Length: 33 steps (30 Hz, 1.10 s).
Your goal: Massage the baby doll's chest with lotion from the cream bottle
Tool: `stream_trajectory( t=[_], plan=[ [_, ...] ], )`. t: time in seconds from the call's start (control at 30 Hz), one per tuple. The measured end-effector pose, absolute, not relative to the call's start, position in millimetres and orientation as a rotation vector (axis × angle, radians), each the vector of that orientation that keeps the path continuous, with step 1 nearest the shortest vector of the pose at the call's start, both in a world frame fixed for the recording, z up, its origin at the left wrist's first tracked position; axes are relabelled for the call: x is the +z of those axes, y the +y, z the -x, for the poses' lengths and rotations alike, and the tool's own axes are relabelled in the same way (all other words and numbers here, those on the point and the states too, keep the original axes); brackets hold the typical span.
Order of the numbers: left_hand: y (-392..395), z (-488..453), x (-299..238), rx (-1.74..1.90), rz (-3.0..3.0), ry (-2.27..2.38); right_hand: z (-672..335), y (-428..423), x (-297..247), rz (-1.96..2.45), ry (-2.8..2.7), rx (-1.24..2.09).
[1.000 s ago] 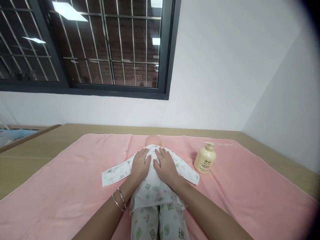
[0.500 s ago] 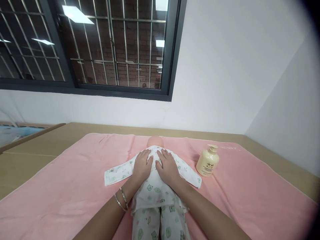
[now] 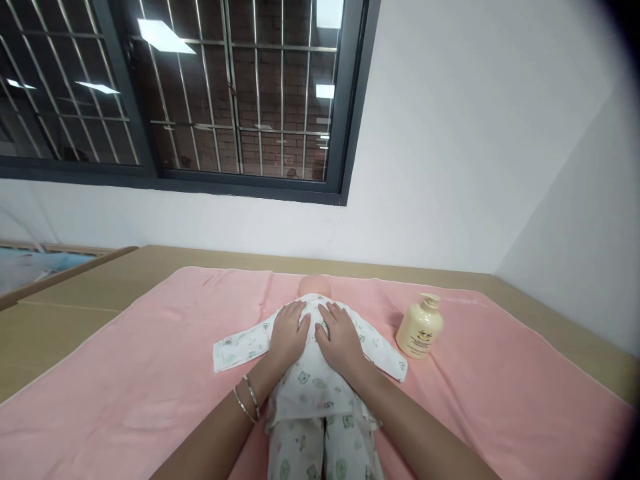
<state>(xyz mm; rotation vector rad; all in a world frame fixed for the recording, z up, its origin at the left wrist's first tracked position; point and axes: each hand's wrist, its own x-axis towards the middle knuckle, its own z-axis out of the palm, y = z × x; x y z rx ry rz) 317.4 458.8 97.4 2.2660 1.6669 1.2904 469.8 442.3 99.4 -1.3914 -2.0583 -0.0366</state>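
A baby doll (image 3: 314, 287) in white printed pyjamas (image 3: 310, 390) lies on a pink towel (image 3: 130, 373), head away from me, sleeves spread to both sides. My left hand (image 3: 289, 333) rests flat on the left of its upper body, fingers apart, two bangles on the wrist. My right hand (image 3: 341, 335) lies flat beside it on the right of the upper body. Neither hand grips anything. The doll's legs run off the bottom edge.
A cream pump bottle (image 3: 420, 328) stands on the towel right of the doll. The towel covers a tan table (image 3: 75, 287) set against a white wall under a barred window (image 3: 200, 100). A second wall closes the right side.
Both hands stay pressed on the doll's upper body. The view has shifted a little, so doll and bottle sit slightly further right and lower in the frame.
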Motion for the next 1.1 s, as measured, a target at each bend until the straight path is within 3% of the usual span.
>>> stream_trajectory(
  t=[0.7, 0.9, 1.1],
  plan=[
    [450.3, -311.4, 84.1, 1.594, -2.416, 1.766, -464.1, 429.2, 99.6, 1.060, -1.944, -0.386],
    [453.3, -306.6, 73.8, 1.597, -2.362, 1.753, -458.1, 423.2, 112.2, 1.183, -2.155, -0.137],
    [456.0, -304.5, 71.9, 1.584, -2.385, 1.719, -463.8, 433.1, 110.9, 1.208, -2.072, -0.155]
  ],
)
